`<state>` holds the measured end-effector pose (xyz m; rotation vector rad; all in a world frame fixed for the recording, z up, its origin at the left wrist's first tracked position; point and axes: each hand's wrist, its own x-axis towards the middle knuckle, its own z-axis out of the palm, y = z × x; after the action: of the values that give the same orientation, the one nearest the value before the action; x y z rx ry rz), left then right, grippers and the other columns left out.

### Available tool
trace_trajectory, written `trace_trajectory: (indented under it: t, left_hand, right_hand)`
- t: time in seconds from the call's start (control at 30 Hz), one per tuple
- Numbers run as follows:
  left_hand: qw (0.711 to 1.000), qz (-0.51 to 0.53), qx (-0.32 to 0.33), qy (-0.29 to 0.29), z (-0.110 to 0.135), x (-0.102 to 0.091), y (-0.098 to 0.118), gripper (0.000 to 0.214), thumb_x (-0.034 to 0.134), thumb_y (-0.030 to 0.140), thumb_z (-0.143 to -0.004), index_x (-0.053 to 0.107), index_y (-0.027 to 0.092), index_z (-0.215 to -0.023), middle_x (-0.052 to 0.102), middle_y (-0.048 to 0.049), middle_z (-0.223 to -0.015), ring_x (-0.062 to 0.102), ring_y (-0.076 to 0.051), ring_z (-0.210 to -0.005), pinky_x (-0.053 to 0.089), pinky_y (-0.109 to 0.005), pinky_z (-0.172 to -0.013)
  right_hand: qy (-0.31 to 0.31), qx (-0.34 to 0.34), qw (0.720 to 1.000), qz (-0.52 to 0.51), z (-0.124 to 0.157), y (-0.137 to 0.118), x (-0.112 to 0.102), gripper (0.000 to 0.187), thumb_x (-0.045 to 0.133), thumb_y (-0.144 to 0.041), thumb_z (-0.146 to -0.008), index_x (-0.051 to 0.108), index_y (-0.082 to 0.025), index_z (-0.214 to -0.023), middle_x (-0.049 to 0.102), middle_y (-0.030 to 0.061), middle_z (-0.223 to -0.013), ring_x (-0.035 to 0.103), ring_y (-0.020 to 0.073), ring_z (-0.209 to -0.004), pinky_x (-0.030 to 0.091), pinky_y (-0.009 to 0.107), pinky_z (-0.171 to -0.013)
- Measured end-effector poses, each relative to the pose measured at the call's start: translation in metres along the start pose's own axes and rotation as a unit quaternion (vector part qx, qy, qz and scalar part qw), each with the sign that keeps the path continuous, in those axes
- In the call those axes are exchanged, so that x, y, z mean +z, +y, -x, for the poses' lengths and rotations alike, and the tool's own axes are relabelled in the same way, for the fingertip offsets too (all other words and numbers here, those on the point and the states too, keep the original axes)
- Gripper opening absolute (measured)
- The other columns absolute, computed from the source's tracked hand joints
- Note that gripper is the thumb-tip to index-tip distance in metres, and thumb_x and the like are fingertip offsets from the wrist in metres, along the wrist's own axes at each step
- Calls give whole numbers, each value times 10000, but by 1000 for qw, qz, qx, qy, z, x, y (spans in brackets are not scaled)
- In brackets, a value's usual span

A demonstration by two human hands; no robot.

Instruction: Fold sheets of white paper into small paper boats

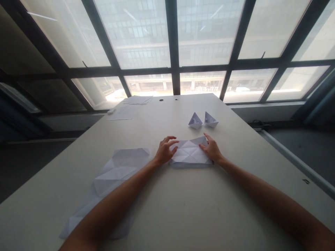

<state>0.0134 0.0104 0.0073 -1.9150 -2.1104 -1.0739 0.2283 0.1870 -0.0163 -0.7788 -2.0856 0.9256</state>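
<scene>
A folded white paper sheet (190, 154), long axis crosswise on the tabletop (183, 209), is bracketed by the left hand (164, 150) and right hand (211, 148), unclenched, fingertips laid on its ends, pinch indeterminable; origami paper boats (195, 121) are placed just beyond.

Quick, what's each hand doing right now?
Left hand: open, fingertips touching the folded paper, no visible grip.
Right hand: open, fingers resting on that paper, no visible grip.
</scene>
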Motion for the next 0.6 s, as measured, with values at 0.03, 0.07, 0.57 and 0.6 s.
trace_trajectory:
  t: [0.03,0.07,0.57,0.6]
  left_hand:
    - [999,-1,21,-35,1,0,3,265,566,278,-911,685,253,-1146,592,-68,-1294,531,-239,-1227,363,-444,-1102]
    - [996,-3,42,-74,2,1,6,286,537,309,-936,671,258,-1183,593,-65,-1324,510,-242,-1268,328,-451,-1129]
    - [950,-110,96,-276,12,0,22,684,313,584,-990,197,223,-1559,172,-100,-1612,121,-262,-1499,79,-451,-1200]
    - [949,-111,94,-280,12,0,23,691,308,583,-991,185,213,-1562,166,-104,-1612,114,-263,-1500,76,-452,-1200]
  right_hand:
    - [4,-9,1000,21,0,1,2,759,654,-346,-771,419,-106,-1452,568,186,-1362,606,320,-1149,475,448,-1007]
    - [3,-15,999,39,1,1,3,773,654,-350,-774,401,-114,-1466,541,182,-1394,575,328,-1197,458,452,-1030]
    - [-169,-164,929,287,25,-35,14,557,437,-436,-963,456,-141,-1434,381,176,-1517,323,303,-1407,276,448,-1150]
    - [-198,-167,920,294,26,-35,16,613,425,-485,-964,421,-127,-1461,335,183,-1548,281,307,-1436,243,455,-1165]
